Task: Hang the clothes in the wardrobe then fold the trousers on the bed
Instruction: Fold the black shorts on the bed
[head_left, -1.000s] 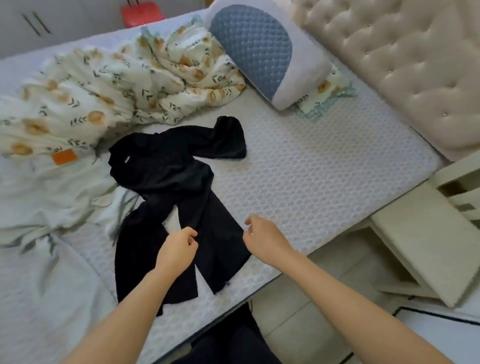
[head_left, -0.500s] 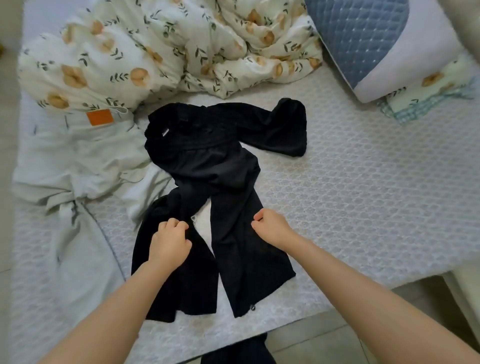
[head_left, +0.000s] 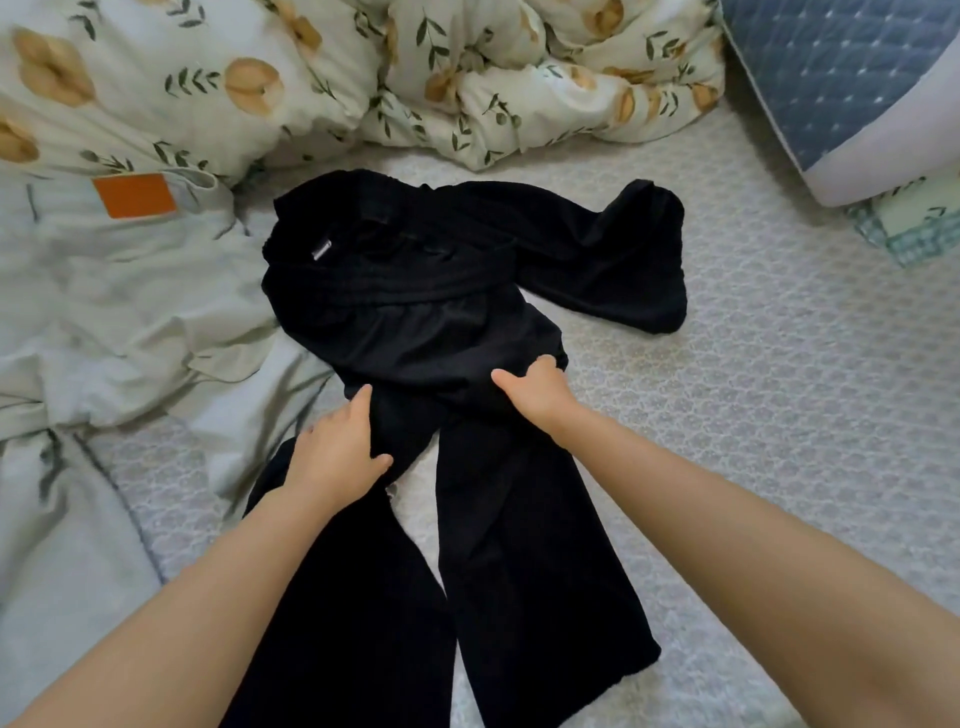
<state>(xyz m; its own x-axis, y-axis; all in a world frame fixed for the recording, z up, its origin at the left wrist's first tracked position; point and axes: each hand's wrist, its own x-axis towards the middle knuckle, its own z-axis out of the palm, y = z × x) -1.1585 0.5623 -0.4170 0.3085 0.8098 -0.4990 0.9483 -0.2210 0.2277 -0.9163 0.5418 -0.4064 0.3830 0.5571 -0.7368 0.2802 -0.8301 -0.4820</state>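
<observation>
Left hand (head_left: 337, 452) lies flat, fingers straight, at the crotch of the crumpled black fabric trousers (head_left: 415, 312) while right hand (head_left: 535, 395) bunches cloth beside it, probably to untwist the legs on the white textured bed (head_left: 753, 415) before folding.

The bed (head_left: 779, 441) has a pale textured cover. Black trousers (head_left: 441, 322) sprawl on it under the left hand (head_left: 332, 452) and right hand (head_left: 537, 392), legs toward the person. Beyond the hands — a floral duvet (head_left: 519, 78); left of the left hand, pale cloth (head_left: 130, 312); beyond the right hand, a blue pillow (head_left: 857, 78).
</observation>
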